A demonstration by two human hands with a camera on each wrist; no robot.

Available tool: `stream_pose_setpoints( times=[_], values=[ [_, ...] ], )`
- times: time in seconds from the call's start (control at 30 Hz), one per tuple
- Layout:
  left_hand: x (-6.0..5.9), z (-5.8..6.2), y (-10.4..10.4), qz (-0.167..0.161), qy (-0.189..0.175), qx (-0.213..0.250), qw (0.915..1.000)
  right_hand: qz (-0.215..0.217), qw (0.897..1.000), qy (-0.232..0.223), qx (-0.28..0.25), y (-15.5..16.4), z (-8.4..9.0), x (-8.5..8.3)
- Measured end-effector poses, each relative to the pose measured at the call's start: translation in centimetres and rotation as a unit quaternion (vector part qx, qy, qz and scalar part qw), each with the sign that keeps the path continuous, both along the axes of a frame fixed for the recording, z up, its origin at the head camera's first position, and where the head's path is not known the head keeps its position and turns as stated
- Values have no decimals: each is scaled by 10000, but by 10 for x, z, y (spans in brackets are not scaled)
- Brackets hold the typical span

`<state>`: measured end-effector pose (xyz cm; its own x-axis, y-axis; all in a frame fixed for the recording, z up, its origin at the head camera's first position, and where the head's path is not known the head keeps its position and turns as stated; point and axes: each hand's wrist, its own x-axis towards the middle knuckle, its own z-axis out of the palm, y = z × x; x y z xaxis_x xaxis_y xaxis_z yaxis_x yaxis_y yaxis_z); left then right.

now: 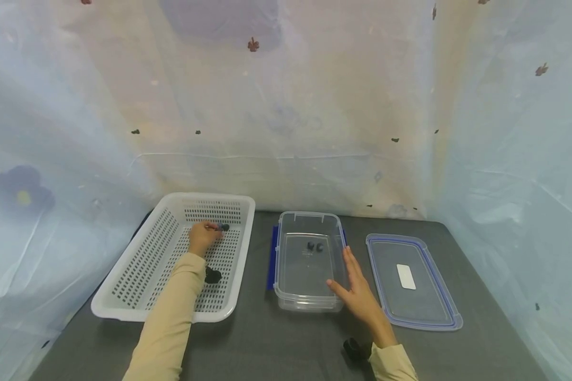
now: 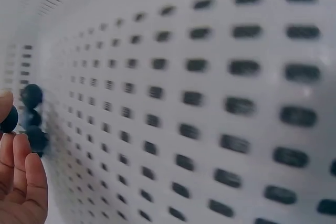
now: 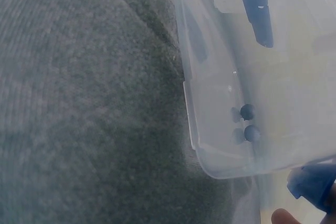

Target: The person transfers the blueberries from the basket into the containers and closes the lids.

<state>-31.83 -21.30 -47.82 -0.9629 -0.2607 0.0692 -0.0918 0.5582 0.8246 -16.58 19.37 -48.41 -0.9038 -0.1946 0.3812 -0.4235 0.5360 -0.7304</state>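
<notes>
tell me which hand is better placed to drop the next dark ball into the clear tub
Left, probably. The left hand is already in the white basket pinching a dark ball, while the right hand lies flat against the clear tub, steadying it.

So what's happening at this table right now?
A person is working with small dark balls. The left hand is inside the white perforated basket, pinching one dark ball; a few more show near it in the left wrist view. The right hand rests flat against the clear plastic container, which holds two balls. Its lid lies beside it.
</notes>
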Motion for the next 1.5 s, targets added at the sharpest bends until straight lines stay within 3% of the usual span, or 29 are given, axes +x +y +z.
stream_pose_setpoints(
  times=[0.23,0.4,0.5,0.67,1.1,1.27,1.5],
  values=[
    [-2,12,-6,-259,-11,192,9995,-5,10000,39,10,-2,0,-1],
    [3,38,-7,-535,4,301,9981,-21,10000,-16,-1,-3,0,-1],
    [8,55,-3,-604,39,488,9970,-16,10000,-7,11,-3,1,-2],
    [12,72,3,-725,210,709,9946,24,10000,59,21,-3,1,-2],
    [25,112,36,-1532,664,891,9819,37,10000,82,-16,-2,0,-3],
    [30,120,56,-1814,677,961,9763,15,10000,73,5,-1,-2,-2],
    [35,119,85,-2221,759,1095,9659,-34,9999,98,16,0,-1,0]
  ],
)
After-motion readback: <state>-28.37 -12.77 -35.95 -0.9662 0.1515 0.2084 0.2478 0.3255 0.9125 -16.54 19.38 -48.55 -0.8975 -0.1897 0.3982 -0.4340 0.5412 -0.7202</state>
